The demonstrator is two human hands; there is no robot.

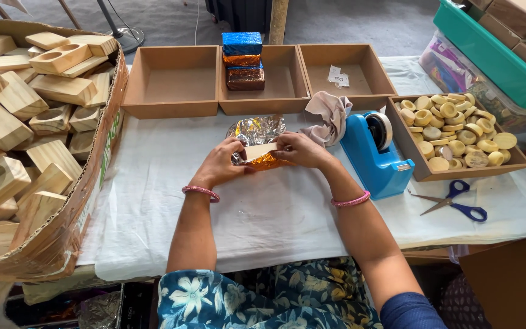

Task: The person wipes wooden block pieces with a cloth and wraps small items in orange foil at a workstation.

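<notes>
My left hand (220, 163) and my right hand (300, 150) both grip a small wooden block (258, 150) partly wrapped in orange and silver foil (257, 131). The block lies on the white cloth (263, 213) in front of me, with foil crumpled behind and under it. A pale face of the block shows between my fingers. Each wrist wears a pink bangle.
Three shallow brown trays (171, 82) line the back; the middle one holds foil-wrapped blocks (243, 60). A blue tape dispenser (375, 152), a beige rag (331, 116), a tray of round wooden discs (455, 128) and blue scissors (458, 204) sit right. A cardboard box of wooden blocks (25, 122) stands left.
</notes>
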